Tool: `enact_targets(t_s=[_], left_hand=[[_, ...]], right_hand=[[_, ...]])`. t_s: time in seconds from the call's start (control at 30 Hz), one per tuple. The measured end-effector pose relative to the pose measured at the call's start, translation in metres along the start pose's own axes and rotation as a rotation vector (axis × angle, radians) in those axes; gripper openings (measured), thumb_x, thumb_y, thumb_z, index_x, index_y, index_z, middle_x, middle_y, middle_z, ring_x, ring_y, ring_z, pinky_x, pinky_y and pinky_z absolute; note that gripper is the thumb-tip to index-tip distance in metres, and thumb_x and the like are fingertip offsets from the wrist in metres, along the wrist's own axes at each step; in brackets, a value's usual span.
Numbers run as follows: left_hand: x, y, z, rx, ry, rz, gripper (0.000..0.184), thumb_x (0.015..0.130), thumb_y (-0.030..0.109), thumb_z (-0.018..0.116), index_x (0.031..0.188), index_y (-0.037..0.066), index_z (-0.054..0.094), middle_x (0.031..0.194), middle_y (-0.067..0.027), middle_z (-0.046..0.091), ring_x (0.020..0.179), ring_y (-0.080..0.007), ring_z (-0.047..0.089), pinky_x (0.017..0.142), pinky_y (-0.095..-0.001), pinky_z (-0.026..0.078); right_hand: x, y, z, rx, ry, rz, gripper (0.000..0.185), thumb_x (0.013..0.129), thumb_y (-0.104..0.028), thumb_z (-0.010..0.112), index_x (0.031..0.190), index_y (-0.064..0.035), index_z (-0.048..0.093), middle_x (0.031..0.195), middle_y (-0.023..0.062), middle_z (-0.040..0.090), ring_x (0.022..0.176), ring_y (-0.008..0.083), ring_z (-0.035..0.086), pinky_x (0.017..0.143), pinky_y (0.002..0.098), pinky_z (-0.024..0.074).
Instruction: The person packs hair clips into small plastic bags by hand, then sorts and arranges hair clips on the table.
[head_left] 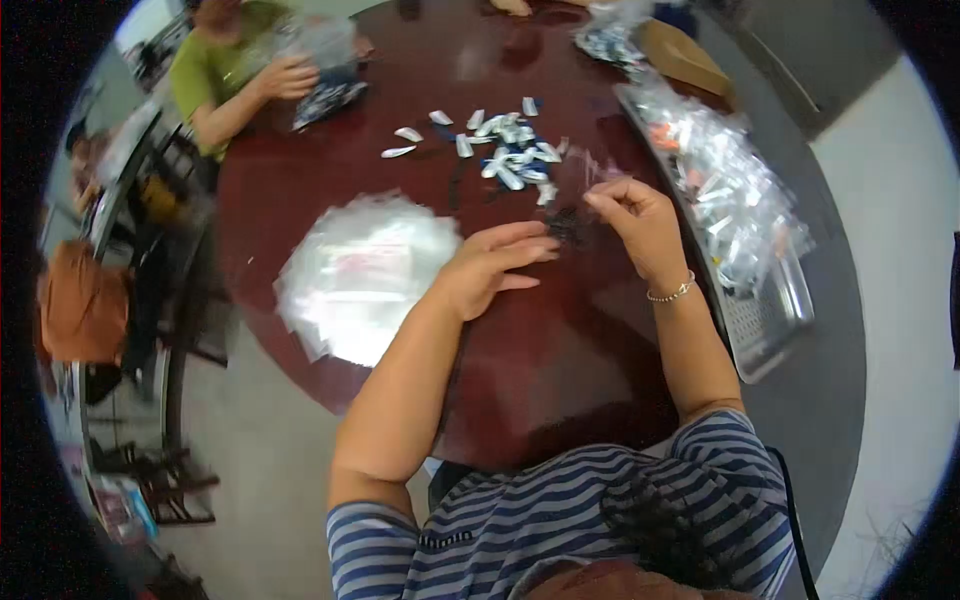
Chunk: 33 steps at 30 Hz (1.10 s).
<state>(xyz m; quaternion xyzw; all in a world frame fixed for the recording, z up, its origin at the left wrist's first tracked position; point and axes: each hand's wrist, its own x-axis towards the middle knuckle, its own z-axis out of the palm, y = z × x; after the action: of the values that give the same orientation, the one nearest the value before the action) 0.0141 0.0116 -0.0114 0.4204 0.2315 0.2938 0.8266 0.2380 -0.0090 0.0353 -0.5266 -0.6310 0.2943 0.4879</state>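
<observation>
My left hand lies low over the table with its fingers stretched out and apart, holding nothing. Its fingertips reach a small heap of tiny black pieces. To the right, my right hand is closed in a pinch on a clear plastic bag, whose outline is faint and blurred. Beyond both hands, several small white-and-blue pointed pieces lie scattered in a loose pile. A spread stack of clear plastic bags with pinkish print rests left of my left forearm.
A metal tray heaped with filled clear bags stands along the right edge of the dark red table. Across the table, a person in a green top handles a large clear bag. A cardboard box sits at the far right.
</observation>
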Motion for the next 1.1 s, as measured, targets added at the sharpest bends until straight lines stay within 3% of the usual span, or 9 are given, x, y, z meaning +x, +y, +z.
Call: enact_targets(t_s=[0.43, 0.5, 0.63, 0.67, 0.7, 0.77, 0.8, 0.93, 1.1], left_hand=[[0.004, -0.018, 0.011, 0.339, 0.051, 0.006, 0.039, 0.088, 0.020, 0.065, 0.122, 0.003, 0.057, 0.109, -0.0090, 0.067, 0.096, -0.0147, 0.063, 0.081, -0.0257, 0.048], [0.004, -0.018, 0.009, 0.346, 0.047, 0.014, 0.038, 0.089, 0.020, 0.064, 0.122, 0.003, 0.057, 0.108, -0.0092, 0.067, 0.096, -0.0148, 0.063, 0.081, -0.0254, 0.048], [0.003, -0.016, 0.011, 0.338, 0.062, -0.003, 0.038, 0.088, 0.018, 0.064, 0.122, 0.003, 0.057, 0.109, -0.0096, 0.067, 0.096, -0.0153, 0.063, 0.081, -0.0256, 0.048], [0.003, -0.015, 0.012, 0.343, 0.080, -0.011, 0.038, 0.088, 0.018, 0.064, 0.122, 0.003, 0.057, 0.109, -0.0097, 0.067, 0.097, -0.0155, 0.063, 0.081, -0.0258, 0.048], [0.004, -0.016, 0.013, 0.349, 0.067, -0.012, 0.038, 0.088, 0.018, 0.064, 0.122, 0.003, 0.057, 0.109, -0.0097, 0.067, 0.097, -0.0155, 0.063, 0.081, -0.0258, 0.048], [0.004, -0.017, 0.013, 0.345, 0.068, -0.008, 0.038, 0.088, 0.017, 0.064, 0.122, 0.002, 0.057, 0.109, -0.0097, 0.067, 0.097, -0.0161, 0.063, 0.081, -0.0263, 0.048], [0.004, -0.018, 0.013, 0.353, 0.064, 0.005, 0.037, 0.088, 0.016, 0.064, 0.121, 0.002, 0.057, 0.109, -0.0101, 0.067, 0.097, -0.0166, 0.063, 0.081, -0.0265, 0.049], [0.005, -0.022, 0.013, 0.403, 0.059, 0.032, 0.035, 0.088, 0.014, 0.063, 0.120, 0.002, 0.058, 0.108, -0.0110, 0.067, 0.096, -0.0166, 0.063, 0.081, -0.0266, 0.048], [0.003, -0.019, 0.016, 0.408, 0.083, 0.027, 0.034, 0.088, 0.013, 0.064, 0.120, 0.002, 0.058, 0.107, -0.0108, 0.067, 0.096, -0.0164, 0.063, 0.081, -0.0267, 0.048]], right_hand=[[-0.073, 0.009, -0.170, -0.502, 0.600, 0.158, 0.018, 0.082, -0.018, 0.072, 0.076, -0.0019, 0.065, 0.068, -0.0009, 0.061, 0.061, 0.0054, 0.052, 0.056, 0.0210, 0.0411], [-0.078, 0.017, -0.181, -0.593, 0.632, 0.368, 0.022, 0.080, -0.020, 0.075, 0.075, -0.0016, 0.064, 0.064, -0.0004, 0.059, 0.058, 0.0065, 0.050, 0.055, 0.0224, 0.0403], [-0.089, 0.037, -0.191, -0.881, 0.696, 0.186, 0.044, 0.075, -0.025, 0.077, 0.105, 0.0004, 0.059, 0.085, 0.0103, 0.066, 0.075, 0.0174, 0.062, 0.069, 0.0297, 0.0500], [-0.097, 0.035, -0.194, -0.917, 0.673, 0.220, 0.057, 0.075, -0.023, 0.076, 0.122, -0.0024, 0.052, 0.113, 0.0164, 0.061, 0.104, 0.0268, 0.059, 0.089, 0.0366, 0.0478], [-0.102, 0.031, -0.193, -0.919, 0.687, 0.225, 0.057, 0.075, -0.023, 0.076, 0.122, -0.0024, 0.052, 0.113, 0.0164, 0.061, 0.104, 0.0268, 0.059, 0.089, 0.0366, 0.0478], [-0.111, 0.027, -0.191, -1.319, 0.506, -0.190, 0.063, 0.073, -0.019, 0.076, 0.127, -0.0052, 0.049, 0.132, 0.0189, 0.047, 0.123, 0.0353, 0.045, 0.102, 0.0420, 0.0384], [-0.114, 0.024, -0.191, -1.236, 0.322, -0.107, 0.068, 0.070, -0.016, 0.076, 0.131, -0.0115, 0.047, 0.145, 0.0189, 0.030, 0.134, 0.0417, 0.027, 0.108, 0.0513, 0.0283], [-0.122, 0.027, -0.177, -1.397, -0.114, 0.127, 0.073, 0.075, -0.016, 0.073, 0.139, -0.0266, 0.040, 0.153, 0.0173, 0.012, 0.140, 0.0444, 0.011, 0.105, 0.0630, 0.0249], [-0.116, 0.057, -0.198, -1.305, -0.200, 0.324, 0.067, 0.087, -0.026, 0.063, 0.145, -0.0264, 0.030, 0.153, 0.0208, 0.004, 0.140, 0.0443, 0.009, 0.107, 0.0620, 0.0219]])
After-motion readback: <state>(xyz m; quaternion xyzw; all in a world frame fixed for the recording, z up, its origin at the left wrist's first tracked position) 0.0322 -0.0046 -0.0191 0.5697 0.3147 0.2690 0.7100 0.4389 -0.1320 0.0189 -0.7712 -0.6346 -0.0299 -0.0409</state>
